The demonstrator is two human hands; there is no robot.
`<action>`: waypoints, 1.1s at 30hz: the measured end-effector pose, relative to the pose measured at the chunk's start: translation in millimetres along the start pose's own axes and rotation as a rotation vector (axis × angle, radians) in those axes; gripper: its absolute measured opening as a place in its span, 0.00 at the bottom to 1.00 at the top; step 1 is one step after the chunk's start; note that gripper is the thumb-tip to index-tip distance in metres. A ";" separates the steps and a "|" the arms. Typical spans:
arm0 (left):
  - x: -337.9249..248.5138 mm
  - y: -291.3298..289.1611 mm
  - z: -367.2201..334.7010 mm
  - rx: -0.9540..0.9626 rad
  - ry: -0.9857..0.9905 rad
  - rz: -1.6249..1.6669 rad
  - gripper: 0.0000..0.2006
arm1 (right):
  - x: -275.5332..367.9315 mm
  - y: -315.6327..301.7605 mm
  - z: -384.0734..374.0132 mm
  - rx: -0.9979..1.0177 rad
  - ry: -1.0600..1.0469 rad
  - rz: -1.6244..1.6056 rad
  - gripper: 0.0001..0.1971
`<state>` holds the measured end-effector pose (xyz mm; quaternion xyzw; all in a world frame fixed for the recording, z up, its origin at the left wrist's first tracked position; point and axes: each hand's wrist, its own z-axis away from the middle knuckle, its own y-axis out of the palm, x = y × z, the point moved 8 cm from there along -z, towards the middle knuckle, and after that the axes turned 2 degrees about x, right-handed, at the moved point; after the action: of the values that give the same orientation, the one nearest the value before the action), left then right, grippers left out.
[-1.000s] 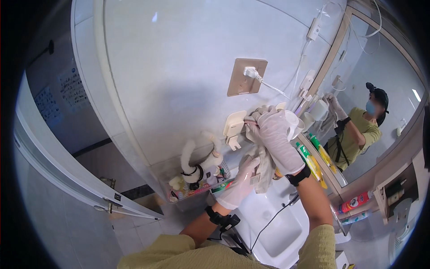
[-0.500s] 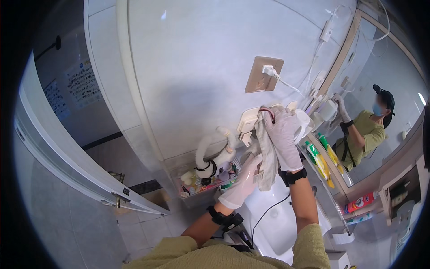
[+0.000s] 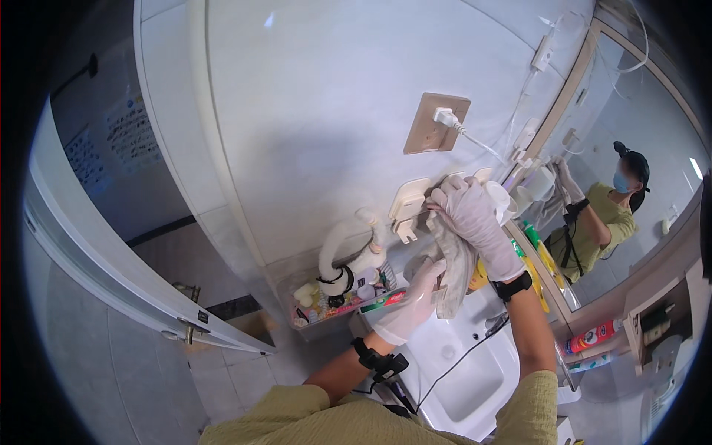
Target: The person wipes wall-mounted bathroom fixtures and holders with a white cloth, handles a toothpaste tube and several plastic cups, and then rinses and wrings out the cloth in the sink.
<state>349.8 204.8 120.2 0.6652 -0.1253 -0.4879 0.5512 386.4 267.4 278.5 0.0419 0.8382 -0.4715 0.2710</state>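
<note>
Bin [image 3: 330, 328] of clear plastic at lower left of the frame's centre, crowded with small packages and tubes, hard to tell one by one; white hose-shaped thing [image 3: 330, 251] with black band rising over the rim. Red-and-green box [image 3: 386, 301] near the bin's right end. White cup [image 3: 498, 197] at right of centre, inside not visible. At lower right, open-fronted cabinet [image 3: 633, 334] with dark things within, and red can [image 3: 593, 336] to its left.

At lower middle, white sink [image 3: 475, 386], with thin dark cable [image 3: 454, 363] crossing over it. Close edges around right hand [image 3: 475, 222]: beige wall holder [image 3: 410, 208] on one side, cup on the other. Wider room in upper middle, before pale wall [image 3: 311, 104], between doorway edge and socket plate [image 3: 437, 123].

At centre, grey cloth [image 3: 454, 274], hanging down from right hand, clenched on its upper end. Left hand [image 3: 417, 297] at the cloth's lower left edge, fingers partly hidden: cannot tell whether grasping.

Compared with half a second ago, right forearm shifted rightward, holder less covered by cloth, more of sink and box in sight.
</note>
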 end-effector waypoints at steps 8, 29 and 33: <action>7.6 -12.4 -16.5 0.037 -0.033 0.018 0.21 | 12.1 6.0 1.0 -0.035 -0.150 -0.191 0.11; 8.0 -23.8 2.8 -0.115 -0.034 -0.006 0.17 | -56.7 -22.5 100.1 -0.656 0.963 -1.048 0.11; 15.1 -6.5 -1.3 0.083 -0.021 0.022 0.18 | -65.0 20.4 169.9 -0.988 1.212 -1.733 0.15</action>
<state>355.9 197.3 106.7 0.6808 -0.1585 -0.4831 0.5273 518.8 152.6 225.6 -0.4361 0.6708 -0.0239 -0.5994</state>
